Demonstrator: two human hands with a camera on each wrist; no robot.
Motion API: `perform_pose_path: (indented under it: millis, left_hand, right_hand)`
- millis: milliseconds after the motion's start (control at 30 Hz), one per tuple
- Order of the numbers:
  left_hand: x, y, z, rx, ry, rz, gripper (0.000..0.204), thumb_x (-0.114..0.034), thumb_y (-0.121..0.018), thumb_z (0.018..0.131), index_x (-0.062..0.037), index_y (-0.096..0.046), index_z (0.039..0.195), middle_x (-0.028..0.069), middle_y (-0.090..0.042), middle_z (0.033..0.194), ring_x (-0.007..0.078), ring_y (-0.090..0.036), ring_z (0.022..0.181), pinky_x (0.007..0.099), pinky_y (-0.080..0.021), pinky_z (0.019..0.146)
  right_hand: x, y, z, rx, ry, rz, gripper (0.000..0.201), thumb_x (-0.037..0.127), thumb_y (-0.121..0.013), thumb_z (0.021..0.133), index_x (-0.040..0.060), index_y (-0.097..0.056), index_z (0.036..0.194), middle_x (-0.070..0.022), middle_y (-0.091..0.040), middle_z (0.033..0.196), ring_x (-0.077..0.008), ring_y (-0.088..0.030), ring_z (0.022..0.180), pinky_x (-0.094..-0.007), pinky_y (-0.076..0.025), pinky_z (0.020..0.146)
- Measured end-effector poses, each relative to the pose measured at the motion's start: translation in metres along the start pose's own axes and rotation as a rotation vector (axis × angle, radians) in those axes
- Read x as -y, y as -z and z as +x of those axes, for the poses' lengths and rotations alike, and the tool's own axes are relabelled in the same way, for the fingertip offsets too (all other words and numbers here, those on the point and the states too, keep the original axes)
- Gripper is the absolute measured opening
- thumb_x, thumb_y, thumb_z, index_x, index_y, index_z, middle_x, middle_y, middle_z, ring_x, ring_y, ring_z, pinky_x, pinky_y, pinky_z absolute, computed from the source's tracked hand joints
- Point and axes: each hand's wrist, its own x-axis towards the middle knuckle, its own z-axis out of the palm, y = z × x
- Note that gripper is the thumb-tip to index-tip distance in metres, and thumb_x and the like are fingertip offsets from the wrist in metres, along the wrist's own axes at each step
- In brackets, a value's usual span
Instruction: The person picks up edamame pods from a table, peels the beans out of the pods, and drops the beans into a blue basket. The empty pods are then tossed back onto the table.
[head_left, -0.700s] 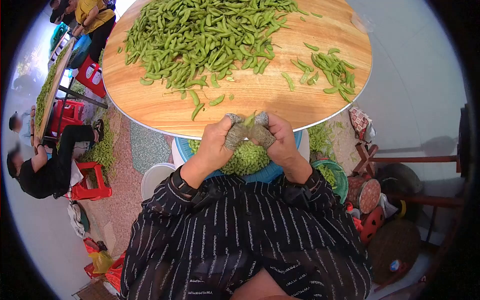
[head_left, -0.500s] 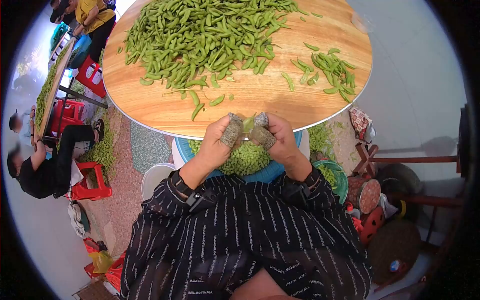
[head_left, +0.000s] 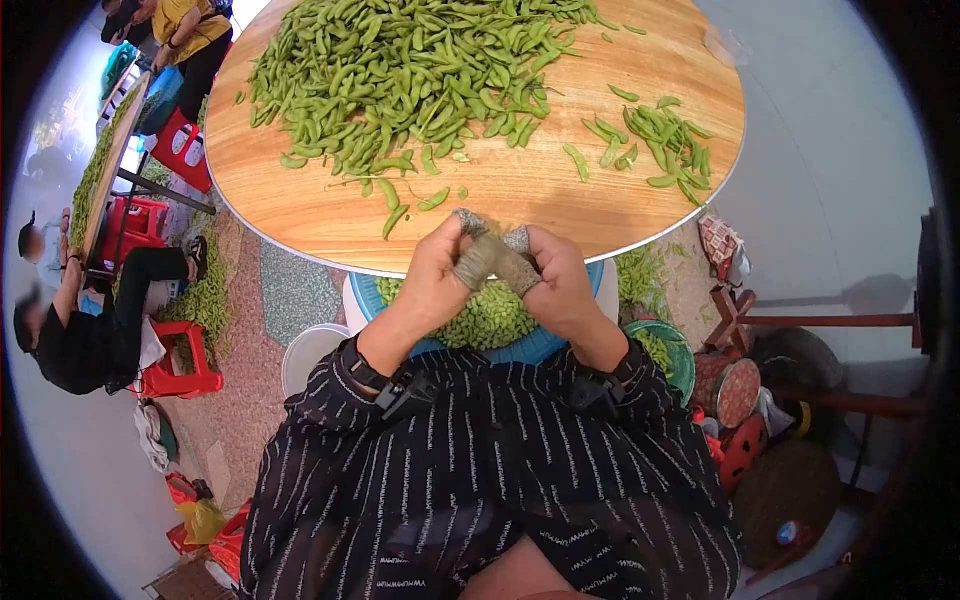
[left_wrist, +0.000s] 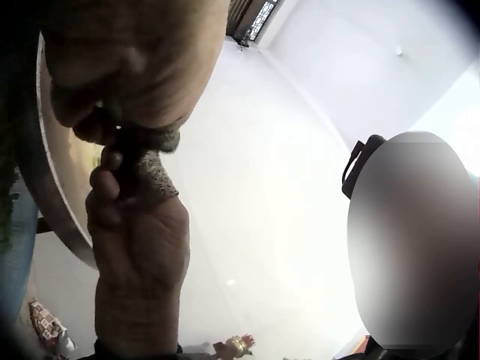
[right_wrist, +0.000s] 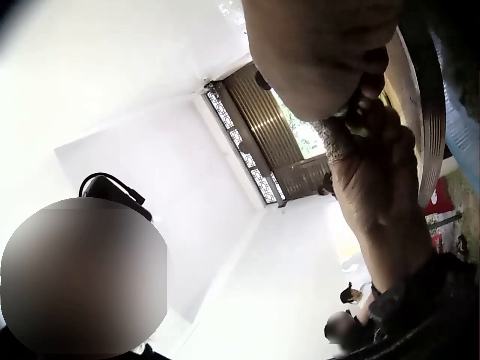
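Observation:
My left hand (head_left: 430, 285) and right hand (head_left: 567, 292) meet at the near edge of the round wooden table (head_left: 530, 205). Grey fabric covers wrap the thumbs and some fingertips. Both hands pinch a green soybean pod between them, mostly hidden behind the thumbs; a bit of the pod (right_wrist: 361, 132) shows in the right wrist view. Beneath the hands, a blue basin (head_left: 530, 350) holds a heap of shelled green beans (head_left: 495, 318). A large pile of soybean pods (head_left: 400, 90) covers the far left of the tabletop.
A smaller group of pods (head_left: 665, 140) lies to the right on the table, with a few loose ones nearer. On the floor stand a white bucket (head_left: 308, 365) at left and a green basket (head_left: 680, 360) at right. People sit by another table at far left.
The pod, visible between my thumbs earlier, is now mostly covered. My left thumb has shifted right, so the thumbs cross in view.

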Motion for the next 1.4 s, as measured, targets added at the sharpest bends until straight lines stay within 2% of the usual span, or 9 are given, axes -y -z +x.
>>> perform_pose_path:
  millis: [267,400,467,567,867,1000,1100,1167,1400]
  left_hand:
    - [-0.025,0.006,-0.005,0.007,0.579,-0.588,0.014,-0.019,-0.045,0.087,-0.0084,-0.046,0.096,0.0027,-0.053,0.07,0.009,-0.046,0.051,0.0184,-0.03,0.039]
    - [-0.028,0.008,-0.007,-0.061,0.615,-0.731,0.013,-0.017,-0.043,0.087,-0.0081,-0.047,0.096,0.004,-0.053,0.071,0.0088,-0.047,0.056,0.0181,-0.03,0.04]
    - [-0.025,0.006,-0.007,-0.012,0.321,-0.14,0.013,-0.012,-0.043,0.086,-0.0057,-0.048,0.097,0.0053,-0.054,0.075,0.0109,-0.05,0.065,0.0205,-0.037,0.049]
    - [-0.011,0.005,-0.01,0.019,0.035,0.188,0.015,-0.006,-0.048,0.081,-0.0008,-0.047,0.094,0.0148,-0.056,0.08,0.0273,-0.056,0.071,0.0315,-0.043,0.064]
    - [-0.013,0.004,-0.012,-0.026,-0.006,0.347,0.022,-0.002,-0.049,0.073,0.0007,-0.048,0.095,0.0212,-0.054,0.082,0.0392,-0.052,0.08,0.0353,-0.042,0.066]
    - [-0.008,0.005,-0.011,-0.035,-0.093,0.329,0.024,-0.001,-0.05,0.071,0.0007,-0.049,0.095,0.0213,-0.054,0.079,0.0394,-0.052,0.076,0.0365,-0.042,0.065]
    - [-0.013,0.012,-0.008,0.058,0.035,0.285,0.025,-0.001,-0.05,0.068,0.0011,-0.049,0.093,0.0216,-0.052,0.077,0.0403,-0.051,0.074,0.0375,-0.042,0.064]
    - [-0.014,0.015,-0.008,0.075,0.005,0.278,0.026,-0.001,-0.051,0.065,0.0016,-0.048,0.09,0.0217,-0.051,0.074,0.0414,-0.05,0.073,0.0398,-0.042,0.062]
    - [-0.028,0.009,-0.011,0.061,-0.105,0.606,0.031,-0.002,-0.051,0.058,0.0032,-0.044,0.088,0.0237,-0.048,0.075,0.0422,-0.048,0.074,0.0436,-0.038,0.06]
  right_hand:
    - [0.011,0.003,-0.002,0.026,0.164,-0.438,0.014,-0.003,-0.05,0.067,-0.0017,-0.049,0.081,-0.0179,-0.052,0.069,-0.0333,-0.051,0.063,-0.0324,-0.041,0.057]
    - [0.015,-0.001,-0.001,0.036,0.146,-0.374,0.018,-0.002,-0.053,0.068,-0.0022,-0.05,0.086,-0.0146,-0.056,0.074,-0.0248,-0.055,0.067,-0.0305,-0.041,0.058]
    - [0.03,-0.001,0.005,-0.042,-0.198,0.26,0.022,-0.003,-0.054,0.069,-0.0024,-0.051,0.091,-0.0099,-0.058,0.078,-0.0146,-0.055,0.072,-0.0273,-0.042,0.06]
    - [0.027,0.002,0.007,0.048,-0.21,0.284,0.025,-0.005,-0.053,0.07,-0.0025,-0.051,0.095,-0.0053,-0.059,0.082,-0.0075,-0.052,0.077,-0.0243,-0.042,0.062]
    - [0.016,-0.005,0.002,-0.055,0.261,-0.391,0.017,-0.002,-0.05,0.06,-0.0012,-0.049,0.077,-0.0177,-0.045,0.064,-0.0374,-0.045,0.06,-0.0367,-0.037,0.053]
    - [0.014,-0.003,0.003,-0.027,0.224,-0.272,0.015,-0.003,-0.05,0.061,-0.0012,-0.049,0.075,-0.0174,-0.047,0.065,-0.0361,-0.046,0.06,-0.0363,-0.038,0.053]
    - [0.01,-0.002,0.007,-0.041,-0.029,0.186,0.014,-0.002,-0.05,0.06,-0.0012,-0.048,0.073,-0.0175,-0.047,0.065,-0.0363,-0.046,0.06,-0.0367,-0.038,0.053]
    - [0.01,0.0,0.003,0.002,0.175,-0.294,0.015,-0.003,-0.051,0.059,-0.0013,-0.048,0.073,-0.0171,-0.047,0.066,-0.0361,-0.046,0.06,-0.0368,-0.038,0.053]
    - [0.014,-0.005,-0.001,0.03,0.351,-0.549,0.022,0.0,-0.059,0.064,-0.0004,-0.055,0.086,-0.0155,-0.056,0.077,-0.0285,-0.056,0.066,-0.0293,-0.043,0.057]
